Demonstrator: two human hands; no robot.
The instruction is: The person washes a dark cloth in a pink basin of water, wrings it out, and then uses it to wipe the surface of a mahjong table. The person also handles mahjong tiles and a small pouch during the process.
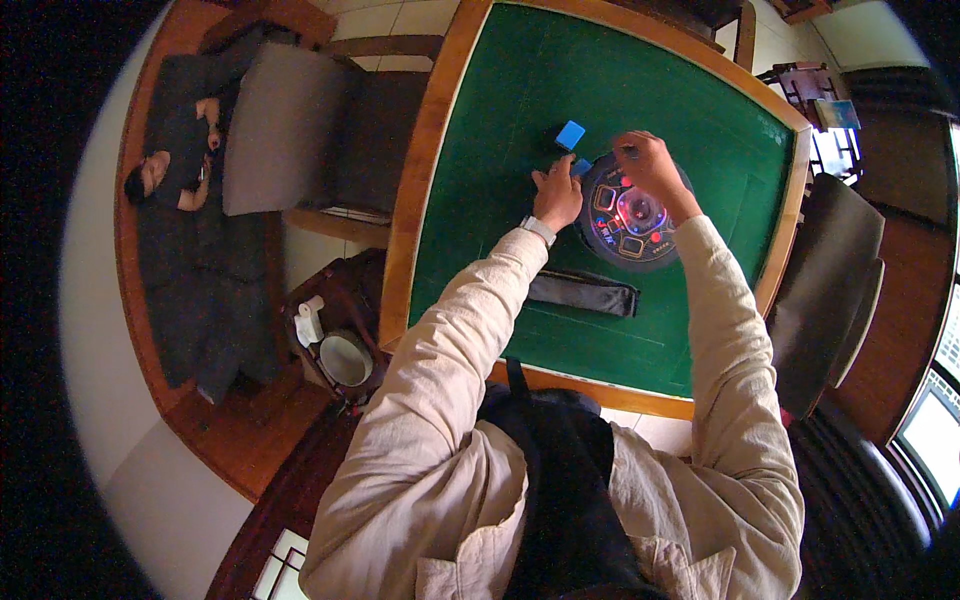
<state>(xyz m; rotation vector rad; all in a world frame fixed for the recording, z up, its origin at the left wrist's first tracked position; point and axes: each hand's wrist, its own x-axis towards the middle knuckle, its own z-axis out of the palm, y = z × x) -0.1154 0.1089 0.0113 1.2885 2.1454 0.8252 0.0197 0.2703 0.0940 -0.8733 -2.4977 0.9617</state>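
My left hand (557, 196), with a wristwatch (538, 231) at its wrist, reaches palm down over a green felt table top (495, 150). A small blue block (580, 167), probably a mahjong tile, lies right by its fingers; I cannot tell whether they grip it. Just beyond the fingertips is another blue block (570, 136), apart from the hand. My right hand (651, 169) is curled above the far side of a round control panel (632, 247) with red lights and a clear dome (639, 210). Whether its fingers hold something is not clear.
A dark zippered pouch (585, 292) lies on the felt nearer my body. A wooden rim (416, 180) edges the table. Chairs (825, 277) stand around it. At left, a person (172, 176) reclines on a dark sofa, and a side stand holds a round bowl (346, 358).
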